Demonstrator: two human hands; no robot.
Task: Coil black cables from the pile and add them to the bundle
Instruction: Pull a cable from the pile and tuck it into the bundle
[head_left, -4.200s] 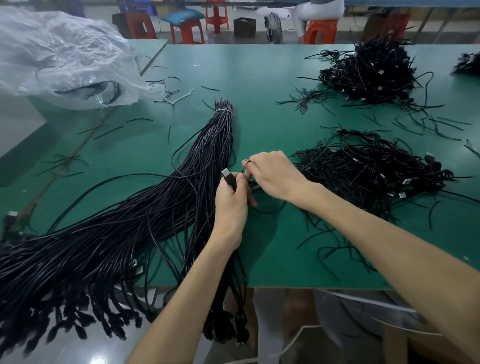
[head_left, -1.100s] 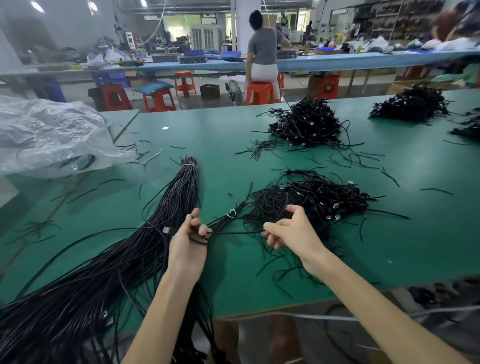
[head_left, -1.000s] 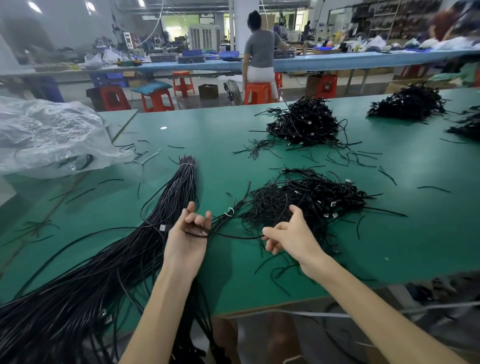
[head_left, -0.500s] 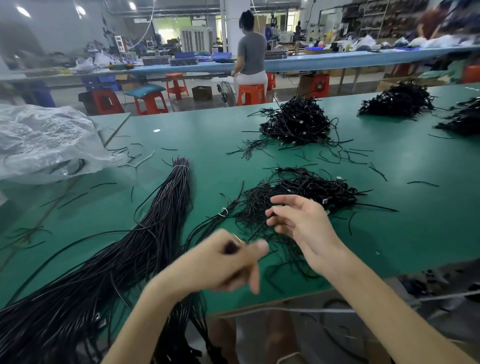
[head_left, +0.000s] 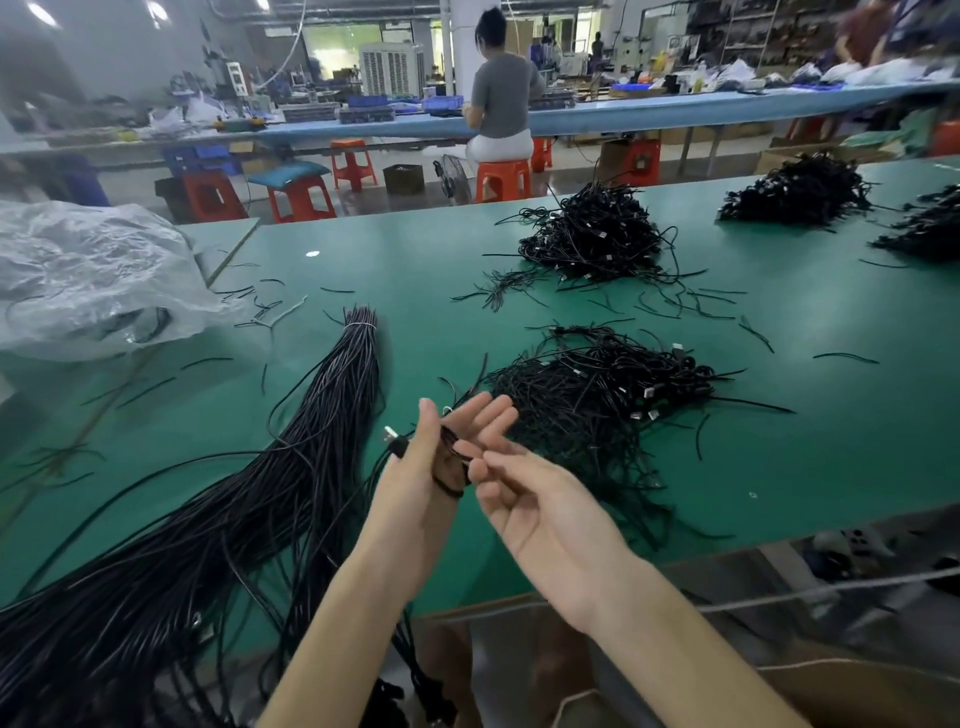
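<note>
The thin black cable (head_left: 445, 475) sits in a small coil round the left hand (head_left: 415, 488), whose thumb seems to pin the turns; its plug (head_left: 390, 435) pokes out behind. It looks light, limp and springy, likely to unwind if freed, so it is best pinched across all turns. The right hand (head_left: 530, 504) is just beside it, fingers loosely curled; whether it grips the strand I cannot tell. The pile (head_left: 597, 395) lies to the right on the table (head_left: 415, 260), the long bundle (head_left: 291, 467) to the left.
</note>
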